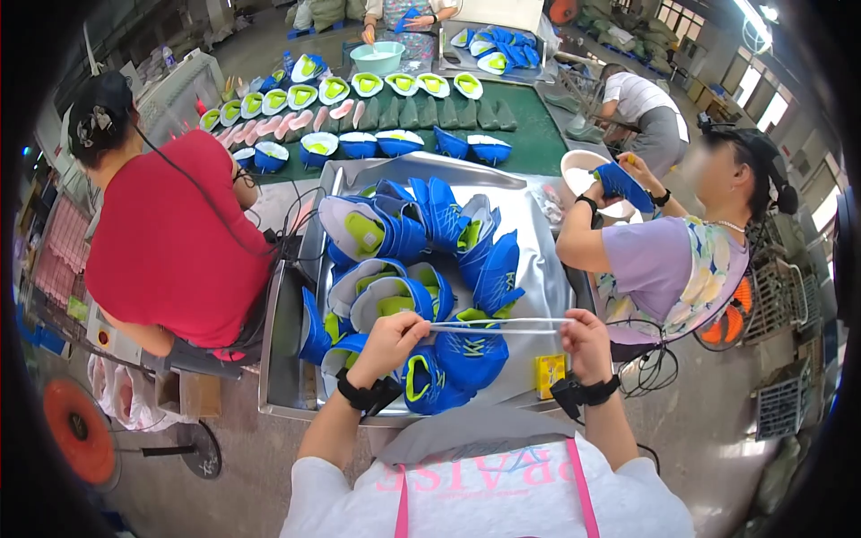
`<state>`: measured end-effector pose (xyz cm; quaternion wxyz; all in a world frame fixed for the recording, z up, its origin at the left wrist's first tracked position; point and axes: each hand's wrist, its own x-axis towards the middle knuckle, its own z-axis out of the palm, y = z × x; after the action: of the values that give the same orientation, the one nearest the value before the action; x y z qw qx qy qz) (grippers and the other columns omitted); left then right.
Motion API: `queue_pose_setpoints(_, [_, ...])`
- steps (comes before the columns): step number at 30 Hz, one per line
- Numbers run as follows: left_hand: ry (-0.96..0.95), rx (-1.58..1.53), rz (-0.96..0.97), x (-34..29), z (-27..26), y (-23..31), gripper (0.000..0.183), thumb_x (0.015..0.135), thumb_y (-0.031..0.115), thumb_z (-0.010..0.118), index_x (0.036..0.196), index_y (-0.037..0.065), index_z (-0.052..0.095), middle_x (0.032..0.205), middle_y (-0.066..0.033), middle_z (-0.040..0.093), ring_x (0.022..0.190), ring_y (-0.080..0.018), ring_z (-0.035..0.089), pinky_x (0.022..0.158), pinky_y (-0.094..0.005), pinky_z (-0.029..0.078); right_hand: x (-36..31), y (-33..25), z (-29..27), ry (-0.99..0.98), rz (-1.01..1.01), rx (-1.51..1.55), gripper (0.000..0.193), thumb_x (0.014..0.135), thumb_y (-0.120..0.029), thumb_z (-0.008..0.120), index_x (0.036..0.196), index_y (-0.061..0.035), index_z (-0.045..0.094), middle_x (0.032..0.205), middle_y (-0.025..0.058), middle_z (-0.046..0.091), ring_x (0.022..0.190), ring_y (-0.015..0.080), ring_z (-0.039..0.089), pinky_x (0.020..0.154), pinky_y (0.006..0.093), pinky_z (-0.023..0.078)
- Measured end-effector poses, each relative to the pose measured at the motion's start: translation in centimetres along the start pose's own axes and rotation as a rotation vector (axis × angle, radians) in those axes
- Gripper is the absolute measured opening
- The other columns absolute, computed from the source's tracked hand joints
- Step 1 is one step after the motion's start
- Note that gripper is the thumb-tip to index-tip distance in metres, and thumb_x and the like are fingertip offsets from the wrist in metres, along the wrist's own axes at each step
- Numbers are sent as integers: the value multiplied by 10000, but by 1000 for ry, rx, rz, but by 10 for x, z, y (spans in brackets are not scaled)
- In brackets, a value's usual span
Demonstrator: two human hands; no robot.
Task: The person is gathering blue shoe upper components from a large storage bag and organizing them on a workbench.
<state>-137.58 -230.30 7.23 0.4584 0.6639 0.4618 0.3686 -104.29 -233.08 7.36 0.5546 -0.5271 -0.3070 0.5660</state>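
Observation:
Both my hands hold a white shoelace [502, 325] stretched level between them. My left hand [392, 341] pinches its left end above a blue shoe upper with a lime lining [429, 381]. My right hand [585, 342] pinches the right end over the tray's right edge. Each wrist wears a black band. Below the lace lies a heap of blue and white shoe uppers [421, 242] in a shiny metal tray [538, 260].
A person in red [166, 242] sits at the left, a person in lilac [668, 260] at the right holds a blue upper over a white bowl [583, 170]. Rows of uppers cover a green table [529, 134] beyond. A yellow box [550, 372] lies by my right hand.

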Motion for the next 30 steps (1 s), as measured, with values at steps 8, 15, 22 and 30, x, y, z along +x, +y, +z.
queue_pose_setpoints(8, [-226, 309, 434, -6, 28, 24, 117, 746, 111, 608, 710, 18, 546, 681, -116, 538, 630, -291, 538, 552, -351, 424, -35, -12, 87, -459, -986, -1179, 558, 673, 31, 500, 1215, -31, 386, 1089, 166, 512, 1032, 213, 508, 802, 325, 441])
queue_pose_setpoints(15, [-64, 287, 390, 2, 27, 58, 117, 756, 118, 611, 707, 15, 584, 641, -105, 538, 562, -253, 530, 506, -325, 406, -50, -1, 70, -568, -86, -141, 221, 894, -61, 408, 1106, -67, 472, 651, 21, 487, 540, 85, 501, 498, 245, 427])
queue_pose_setpoints(22, [-407, 6, 384, -21, 66, 71, 111, 796, 126, 566, 774, 20, 588, 648, -102, 552, 558, -220, 541, 518, -296, 414, -59, 7, 36, -333, -292, -716, 260, 852, -17, 415, 1042, -59, 588, 684, -2, 528, 585, 82, 484, 526, 211, 394])
queue_pose_setpoints(30, [-923, 8, 191, -26, 134, 87, 207, 876, 192, 484, 817, 14, 573, 608, -57, 565, 563, -121, 578, 510, -243, 443, -89, 22, -25, -661, -77, 533, 437, 834, -407, 534, 599, -38, 536, 597, 26, 453, 606, 158, 414, 557, 270, 316])
